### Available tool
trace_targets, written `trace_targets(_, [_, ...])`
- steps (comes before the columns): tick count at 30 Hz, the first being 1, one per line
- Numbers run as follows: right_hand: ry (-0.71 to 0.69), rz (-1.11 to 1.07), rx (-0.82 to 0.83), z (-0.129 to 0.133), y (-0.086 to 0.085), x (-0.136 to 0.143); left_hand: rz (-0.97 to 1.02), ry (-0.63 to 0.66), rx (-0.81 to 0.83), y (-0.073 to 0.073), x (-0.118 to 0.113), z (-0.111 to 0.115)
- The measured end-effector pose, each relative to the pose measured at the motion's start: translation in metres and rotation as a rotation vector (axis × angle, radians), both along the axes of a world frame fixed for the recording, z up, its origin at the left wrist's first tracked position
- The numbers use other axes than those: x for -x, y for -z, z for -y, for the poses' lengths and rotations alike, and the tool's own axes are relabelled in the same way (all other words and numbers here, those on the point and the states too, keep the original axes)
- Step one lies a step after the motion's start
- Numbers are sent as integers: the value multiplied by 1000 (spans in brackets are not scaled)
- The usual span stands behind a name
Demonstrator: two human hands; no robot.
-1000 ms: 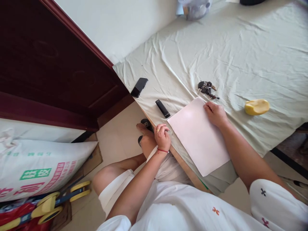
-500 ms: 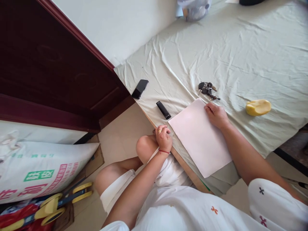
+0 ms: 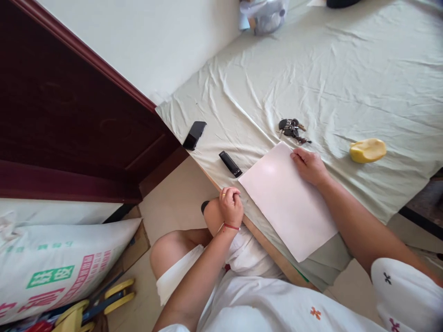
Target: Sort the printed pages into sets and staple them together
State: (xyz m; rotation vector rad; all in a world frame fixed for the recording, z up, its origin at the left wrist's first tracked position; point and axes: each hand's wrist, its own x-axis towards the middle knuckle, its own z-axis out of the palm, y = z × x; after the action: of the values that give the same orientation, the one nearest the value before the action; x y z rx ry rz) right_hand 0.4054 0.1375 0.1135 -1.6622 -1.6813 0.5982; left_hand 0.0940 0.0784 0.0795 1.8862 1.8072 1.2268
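White paper (image 3: 287,203), perhaps several sheets, lies flat at the table's near edge. My right hand (image 3: 309,167) is closed on its far right edge, thumb on top. My left hand (image 3: 231,205) rests by the wooden table edge, left of the paper and apart from it. Its fingers are curled inward, so whatever they may hold is hidden. A black stapler-like object (image 3: 230,164) lies just beyond the paper's left corner. Past the paper's far edge is a bunch of keys (image 3: 292,129). To the right of my right hand sits a yellow, partly peeled fruit, maybe a mango (image 3: 368,151).
A black phone (image 3: 194,135) lies near the left table edge. The pale green cloth (image 3: 346,87) is wrinkled. A clear plastic bag (image 3: 266,17) stands against the wall. At lower left are a large printed sack (image 3: 79,253) and a yellow-and-blue wheeled thing (image 3: 116,295).
The camera view has shifted slightly. My left hand has turned a little and its fingers look more tucked in. My right hand still grips the paper, which stays on the table.
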Motion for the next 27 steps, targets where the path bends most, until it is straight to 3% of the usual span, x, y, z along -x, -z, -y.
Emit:
trace_targets(4, [53,-59,15,2,-5,-4,492,-119,174,-17,2,-14])
trace_targets(9, [116,-147,36,3,-6,-7,924,50,384,-33,-10,-8])
trace_targets(12, [151,-114,42,6,-10,-1,937,177,493,-33,-15,5])
trace_targets(16, [114,-86,46,14,-17,15,802,268,570,-34,-11,9])
trace_targets(19, [75,-97,56,18,-18,18,704,226,661,-41,-9,8])
trace_targets(21, [-21,-142,107,19,-18,13,687,176,693,-45,-9,10])
trace_targets(24, [-240,-244,253,17,-16,1,686,102,665,-47,-10,14])
trace_targets(27, [-291,-301,356,15,-16,-4,710,66,653,-43,-10,15])
